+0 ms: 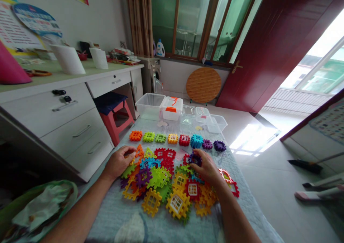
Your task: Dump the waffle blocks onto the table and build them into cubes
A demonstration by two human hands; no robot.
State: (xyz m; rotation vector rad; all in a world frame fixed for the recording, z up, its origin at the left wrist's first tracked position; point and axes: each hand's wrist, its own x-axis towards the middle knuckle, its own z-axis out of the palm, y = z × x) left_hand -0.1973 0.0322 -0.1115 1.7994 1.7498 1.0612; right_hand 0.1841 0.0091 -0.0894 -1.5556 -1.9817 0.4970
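A loose pile of colourful interlocking plastic building tiles (161, 176) lies on the cloth-covered table. At the pile's right side my right hand (206, 168) has its thumb and fingers around a dark purple building tile (194, 159). My left hand (120, 161) is curled at the left edge, beside an orange triangular tile (139, 153); a bit of yellow shows at its fingertips, but what it holds is unclear. Behind the pile runs a row of block-like pieces, from an orange block (135, 135) through a red block (184, 140) to a dark purple block (219, 145).
Clear plastic bins (150, 105) and a white-lidded box with orange clips (172, 108) stand at the table's far end. Left are a drawer desk (51, 107) and a pink stool (115, 123). A red-framed tile (232, 185) lies near the right table edge.
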